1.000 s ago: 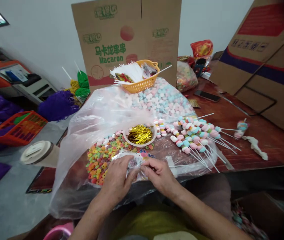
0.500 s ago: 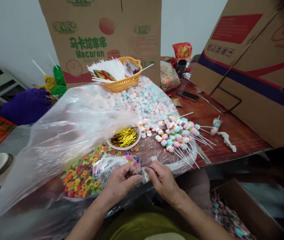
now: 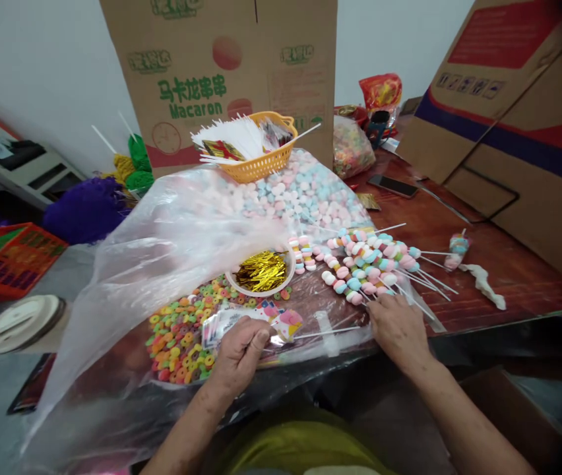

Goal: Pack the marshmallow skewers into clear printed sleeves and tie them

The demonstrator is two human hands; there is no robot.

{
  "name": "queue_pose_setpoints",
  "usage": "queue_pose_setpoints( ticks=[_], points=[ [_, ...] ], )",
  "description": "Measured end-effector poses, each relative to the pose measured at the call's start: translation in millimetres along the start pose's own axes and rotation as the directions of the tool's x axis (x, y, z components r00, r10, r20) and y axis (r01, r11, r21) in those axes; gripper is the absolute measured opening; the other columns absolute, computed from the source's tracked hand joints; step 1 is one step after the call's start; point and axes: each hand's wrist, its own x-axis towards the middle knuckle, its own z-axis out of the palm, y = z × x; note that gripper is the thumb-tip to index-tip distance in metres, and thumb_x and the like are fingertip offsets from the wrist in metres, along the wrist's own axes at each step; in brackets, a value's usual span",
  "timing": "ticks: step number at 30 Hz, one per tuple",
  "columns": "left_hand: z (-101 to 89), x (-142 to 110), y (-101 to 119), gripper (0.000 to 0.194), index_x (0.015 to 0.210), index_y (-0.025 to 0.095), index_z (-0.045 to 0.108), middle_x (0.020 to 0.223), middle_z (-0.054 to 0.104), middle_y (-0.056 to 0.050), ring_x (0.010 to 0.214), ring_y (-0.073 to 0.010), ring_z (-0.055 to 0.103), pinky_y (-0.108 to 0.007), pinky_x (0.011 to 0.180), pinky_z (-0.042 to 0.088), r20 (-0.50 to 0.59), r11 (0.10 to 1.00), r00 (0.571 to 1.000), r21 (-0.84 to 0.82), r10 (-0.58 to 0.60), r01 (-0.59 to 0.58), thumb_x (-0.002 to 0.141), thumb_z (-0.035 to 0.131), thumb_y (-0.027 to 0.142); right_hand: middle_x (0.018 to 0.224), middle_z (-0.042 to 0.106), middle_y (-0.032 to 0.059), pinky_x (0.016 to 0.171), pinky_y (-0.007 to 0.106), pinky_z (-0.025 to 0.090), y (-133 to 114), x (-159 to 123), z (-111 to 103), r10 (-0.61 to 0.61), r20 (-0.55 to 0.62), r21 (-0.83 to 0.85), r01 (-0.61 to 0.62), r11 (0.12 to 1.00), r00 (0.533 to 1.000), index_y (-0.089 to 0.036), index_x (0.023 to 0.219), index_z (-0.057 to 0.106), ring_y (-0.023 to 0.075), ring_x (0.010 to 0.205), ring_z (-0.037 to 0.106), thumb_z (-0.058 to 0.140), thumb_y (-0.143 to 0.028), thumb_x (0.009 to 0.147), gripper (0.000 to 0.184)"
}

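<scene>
My left hand (image 3: 240,349) is pinched closed on a small clear printed bag (image 3: 281,326) lying on a stack of similar bags (image 3: 221,323), with a white stick (image 3: 328,331) poking out to the right. My right hand (image 3: 397,326) rests with fingers spread over the sticks of a pile of pastel marshmallow skewers (image 3: 367,264). A white bowl of gold twist ties (image 3: 261,272) sits behind the bags. Colourful ring candies (image 3: 182,330) lie to the left under clear plastic.
A big clear bag of pastel marshmallows (image 3: 301,191) fills the table middle, with an orange basket (image 3: 261,161) of sticks on it. Cardboard boxes (image 3: 226,72) stand behind and at right (image 3: 518,125). A phone (image 3: 392,186) and one wrapped skewer (image 3: 458,247) lie on the wooden table (image 3: 518,277).
My right hand has left the small bag and moved right to the skewer pile. My left hand stays on the bag. The camera view shifted slightly.
</scene>
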Motion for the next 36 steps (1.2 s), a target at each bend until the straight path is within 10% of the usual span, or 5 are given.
queue_pose_setpoints(
  ticks=[7, 15, 28, 36],
  points=[
    [-15.3, 1, 4, 0.024, 0.08, 0.017, 0.058, 0.069, 0.062, -0.002, 0.064, -0.0129, 0.053, -0.027, 0.068, 0.041, -0.009, 0.991, 0.992, 0.04, 0.128, -0.127, 0.091, 0.038, 0.025, 0.087, 0.066, 0.0058, 0.074, 0.03, 0.049, -1, -15, -50, -0.136, -0.444, 0.403, 0.333, 0.853, 0.886, -0.021, 0.097, 0.062, 0.0164, 0.077, 0.062, 0.051, -0.02, 0.083, 0.017],
    [-27.2, 6, 9, 0.031, 0.08, 0.018, 0.061, 0.072, 0.065, -0.003, 0.065, -0.0144, 0.053, -0.03, 0.07, 0.04, 0.091, 0.973, 0.977, 0.115, 0.19, -0.2, 0.091, 0.035, 0.032, 0.083, 0.068, 0.0052, 0.068, 0.028, 0.049, -8, -16, -69, -0.376, -0.412, 0.25, 0.5, 0.829, 0.83, -0.024, 0.095, 0.064, 0.0156, 0.075, 0.062, 0.048, -0.011, 0.081, 0.025],
    [-29.6, 5, 6, 0.031, 0.077, 0.018, 0.061, 0.07, 0.065, -0.003, 0.066, -0.0146, 0.053, -0.027, 0.067, 0.04, 0.071, 0.983, 0.988, 0.117, 0.137, -0.144, 0.091, 0.036, 0.03, 0.083, 0.068, 0.0054, 0.071, 0.026, 0.05, -17, -21, -53, -0.298, -0.403, 0.394, 0.458, 0.797, 0.865, -0.021, 0.096, 0.064, 0.0149, 0.075, 0.063, 0.051, -0.013, 0.082, 0.021],
    [-65.0, -47, -16, 0.034, 0.067, 0.018, 0.057, 0.063, 0.061, -0.001, 0.061, -0.013, 0.055, -0.026, 0.065, 0.042, 0.232, 0.962, 0.973, 0.271, -0.019, -0.045, 0.091, 0.036, 0.028, 0.084, 0.066, 0.0051, 0.064, 0.023, 0.047, -37, -11, -34, -0.331, -0.155, 0.33, 0.365, 0.871, 0.931, -0.02, 0.093, 0.064, 0.0133, 0.071, 0.061, 0.04, -0.02, 0.088, 0.025]
  ],
)
